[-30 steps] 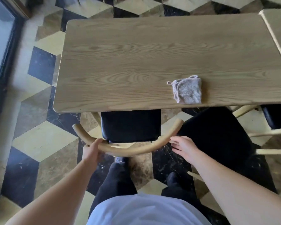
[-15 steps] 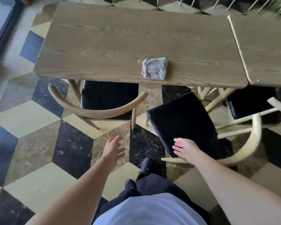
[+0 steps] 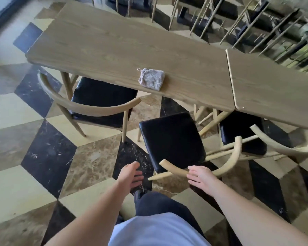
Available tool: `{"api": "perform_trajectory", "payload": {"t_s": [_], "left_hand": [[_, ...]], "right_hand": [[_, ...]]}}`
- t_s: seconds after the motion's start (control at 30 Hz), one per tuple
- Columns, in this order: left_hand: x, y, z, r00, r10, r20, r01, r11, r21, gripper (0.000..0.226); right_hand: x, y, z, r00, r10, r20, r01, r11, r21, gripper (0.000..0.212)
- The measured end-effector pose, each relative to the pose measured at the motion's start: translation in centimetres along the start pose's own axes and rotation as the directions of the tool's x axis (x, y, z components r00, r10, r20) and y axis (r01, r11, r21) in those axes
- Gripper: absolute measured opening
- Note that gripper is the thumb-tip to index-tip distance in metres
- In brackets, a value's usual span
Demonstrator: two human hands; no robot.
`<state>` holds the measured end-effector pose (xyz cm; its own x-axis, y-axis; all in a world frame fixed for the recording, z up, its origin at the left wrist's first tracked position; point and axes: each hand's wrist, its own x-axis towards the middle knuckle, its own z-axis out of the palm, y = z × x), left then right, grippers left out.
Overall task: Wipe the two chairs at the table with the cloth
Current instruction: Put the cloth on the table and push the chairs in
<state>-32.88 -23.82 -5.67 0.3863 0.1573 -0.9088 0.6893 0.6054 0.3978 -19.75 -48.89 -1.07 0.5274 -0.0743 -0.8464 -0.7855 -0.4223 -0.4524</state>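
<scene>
A folded grey cloth (image 3: 151, 78) lies near the front edge of the long wooden table (image 3: 114, 43). Two chairs with black seats and curved pale wooden backs stand at it. The left chair (image 3: 100, 96) is pushed partly under the table. The middle chair (image 3: 171, 139) stands pulled out and turned, its back rail curving toward me. My right hand (image 3: 201, 176) rests with straight fingers on that back rail. My left hand (image 3: 131, 174) hovers open over the floor, just left of the rail's end, holding nothing.
A second table (image 3: 274, 89) butts against the first on the right, with a third black-seated chair (image 3: 242, 134) under it. More chair legs and spindles crowd the far side. The floor is checkered marble. My legs stand just behind the middle chair.
My hands left the left chair's back rail and moved right to the middle chair. The view swung right and back; my right hand now rests on the middle chair's rail.
</scene>
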Motion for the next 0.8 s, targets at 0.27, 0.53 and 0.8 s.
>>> {"api": "perform_trajectory", "payload": {"t_s": [0.27, 0.53, 0.8], "left_hand": [[0.5, -3.2, 8.0, 0.987, -0.021, -0.162, 0.008, 0.997, -0.077, 0.032], [3.3, -6.5, 21.6, 0.935, -0.159, -0.318, 0.095, 0.974, -0.208, 0.072], [6.9, -7.1, 26.8, 0.825, -0.248, -0.508, -0.064, 0.852, -0.519, 0.085]], "right_hand": [[9.3, -3.8, -8.9, 0.999, -0.034, 0.023, 0.036, 0.996, -0.076, 0.008], [17.2, -5.2, -19.6, 0.977, 0.079, 0.199, -0.063, 0.995, -0.083, 0.015], [21.8, -5.4, -28.6, 0.982, 0.067, -0.177, -0.081, 0.994, -0.072, 0.055]]}}
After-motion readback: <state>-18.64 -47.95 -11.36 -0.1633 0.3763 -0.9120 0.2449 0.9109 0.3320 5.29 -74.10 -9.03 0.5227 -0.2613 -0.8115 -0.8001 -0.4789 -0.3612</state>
